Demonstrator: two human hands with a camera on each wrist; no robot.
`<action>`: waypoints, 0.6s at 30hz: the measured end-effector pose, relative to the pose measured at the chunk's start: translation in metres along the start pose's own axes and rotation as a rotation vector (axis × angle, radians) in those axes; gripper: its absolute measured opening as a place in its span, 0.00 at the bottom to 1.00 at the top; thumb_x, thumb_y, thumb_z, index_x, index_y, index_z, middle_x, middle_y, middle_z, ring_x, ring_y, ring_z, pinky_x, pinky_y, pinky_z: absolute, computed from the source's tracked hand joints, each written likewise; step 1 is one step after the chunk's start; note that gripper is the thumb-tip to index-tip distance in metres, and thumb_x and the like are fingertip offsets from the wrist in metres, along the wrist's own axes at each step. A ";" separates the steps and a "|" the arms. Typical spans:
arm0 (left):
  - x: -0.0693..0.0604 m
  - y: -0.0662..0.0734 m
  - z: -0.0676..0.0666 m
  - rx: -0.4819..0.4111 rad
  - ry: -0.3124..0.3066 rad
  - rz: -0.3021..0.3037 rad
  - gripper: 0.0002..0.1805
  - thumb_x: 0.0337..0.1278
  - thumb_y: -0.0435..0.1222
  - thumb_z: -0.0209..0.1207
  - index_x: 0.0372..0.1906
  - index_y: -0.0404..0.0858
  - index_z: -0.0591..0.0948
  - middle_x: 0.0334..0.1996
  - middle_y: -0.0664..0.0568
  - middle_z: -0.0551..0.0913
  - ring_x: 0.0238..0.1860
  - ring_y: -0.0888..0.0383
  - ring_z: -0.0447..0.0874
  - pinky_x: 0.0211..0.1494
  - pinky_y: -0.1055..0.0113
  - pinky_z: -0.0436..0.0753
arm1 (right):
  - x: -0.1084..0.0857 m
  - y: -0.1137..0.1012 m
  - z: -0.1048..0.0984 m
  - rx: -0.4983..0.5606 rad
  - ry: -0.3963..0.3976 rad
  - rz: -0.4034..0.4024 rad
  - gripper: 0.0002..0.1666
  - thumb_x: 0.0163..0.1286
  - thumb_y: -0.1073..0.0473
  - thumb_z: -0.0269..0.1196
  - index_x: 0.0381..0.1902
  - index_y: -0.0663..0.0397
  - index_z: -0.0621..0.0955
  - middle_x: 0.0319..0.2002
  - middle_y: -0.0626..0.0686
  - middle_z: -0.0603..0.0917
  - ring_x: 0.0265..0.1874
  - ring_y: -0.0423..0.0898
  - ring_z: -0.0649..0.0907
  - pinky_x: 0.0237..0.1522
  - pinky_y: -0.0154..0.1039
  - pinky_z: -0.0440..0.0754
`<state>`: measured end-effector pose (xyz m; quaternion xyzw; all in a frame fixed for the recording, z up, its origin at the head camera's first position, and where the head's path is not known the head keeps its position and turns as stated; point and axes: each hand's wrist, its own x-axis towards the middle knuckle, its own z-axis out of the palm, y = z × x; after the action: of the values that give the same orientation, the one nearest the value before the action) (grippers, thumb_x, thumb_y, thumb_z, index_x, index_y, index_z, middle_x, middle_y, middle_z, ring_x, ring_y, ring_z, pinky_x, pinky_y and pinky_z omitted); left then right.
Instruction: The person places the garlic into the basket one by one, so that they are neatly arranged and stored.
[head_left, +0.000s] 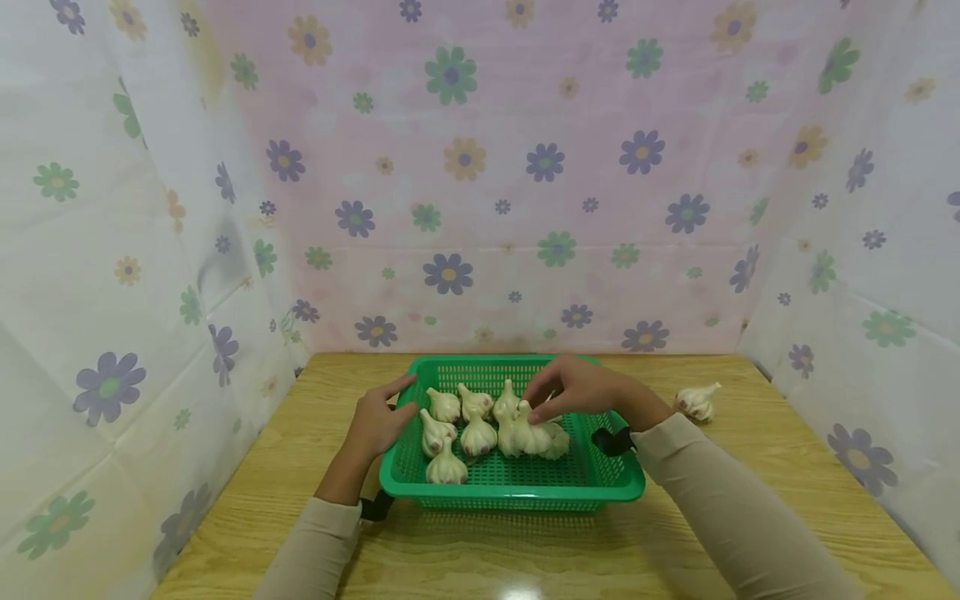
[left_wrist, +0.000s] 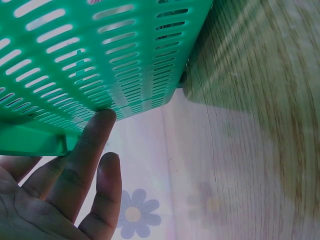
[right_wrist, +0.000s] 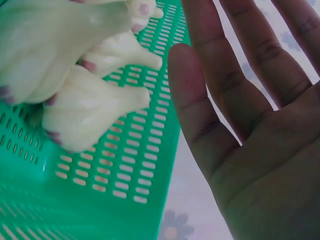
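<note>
A green plastic basket point(head_left: 510, 492) with slotted walls holds several pale garlic bulbs point(head_left: 446, 464), most of them in its left half and middle. My left hand point(head_left: 381, 421) holds the basket's left rim, thumb over the edge; in the left wrist view a fingertip point(left_wrist: 106, 117) touches the slotted wall from outside. Over the middle of the basket, my right hand point(head_left: 577, 387) pinches the neck of one garlic bulb point(head_left: 531, 437) between thumb and index finger. The right wrist view shows the other fingers point(right_wrist: 230, 65) extended beside more bulbs point(right_wrist: 90, 107); the pinch is out of that frame.
One more garlic bulb point(head_left: 697, 402) lies on the wooden table point(head_left: 465, 558), right of the basket. Flower-printed cloth point(head_left: 487, 192) hangs behind the table and along both sides. Black straps point(head_left: 613, 442) are around the wrists.
</note>
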<state>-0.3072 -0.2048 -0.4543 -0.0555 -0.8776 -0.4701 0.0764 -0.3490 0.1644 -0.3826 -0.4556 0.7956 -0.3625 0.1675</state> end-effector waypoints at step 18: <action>0.001 -0.001 0.000 0.005 0.006 0.008 0.32 0.64 0.40 0.56 0.74 0.52 0.75 0.74 0.44 0.73 0.38 0.51 0.89 0.23 0.61 0.77 | 0.027 -0.008 0.020 0.063 -0.114 0.064 0.15 0.70 0.56 0.70 0.53 0.51 0.89 0.53 0.50 0.88 0.46 0.48 0.91 0.47 0.45 0.89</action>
<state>-0.3087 -0.2052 -0.4551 -0.0573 -0.8782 -0.4678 0.0812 -0.3468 0.1302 -0.3891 -0.4444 0.7870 -0.3555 0.2382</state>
